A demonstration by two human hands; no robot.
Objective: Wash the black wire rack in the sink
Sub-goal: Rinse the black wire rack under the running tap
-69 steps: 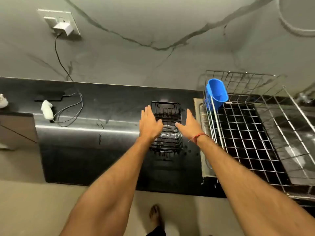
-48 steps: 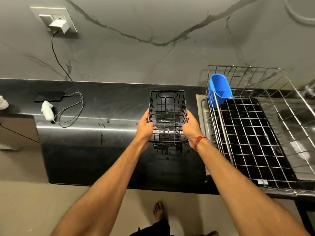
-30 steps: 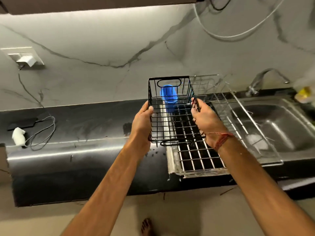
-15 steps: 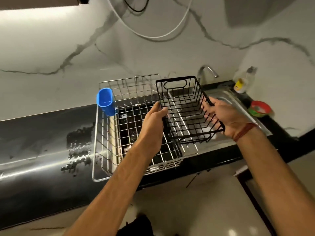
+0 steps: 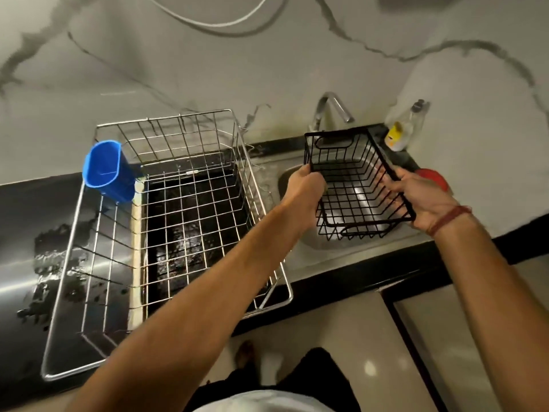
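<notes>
The black wire rack (image 5: 355,185) is held in the air over the steel sink (image 5: 292,248), tilted so its open top faces the camera, one handle cut-out at the far end and another at the near end. The left hand (image 5: 303,191) grasps the rack's left rim, fingers curled round the wire; the right hand (image 5: 421,197) grasps the right rim, thumb lying along the top bar, a red thread tied round its wrist. The curved tap (image 5: 329,110) stands just behind the rack's far end. A bottle with a yellow label (image 5: 401,133) sits in the corner beyond the sink, and a red-rimmed object (image 5: 433,178) shows partly behind the right hand; what it is cannot be told. Left of the sink, a large silver wire drying basket (image 5: 166,227) rests on the black table (image 5: 26,209), a blue plastic cup (image 5: 107,171) hung on its far left corner. Water lies spattered on the table at the left.
</notes>
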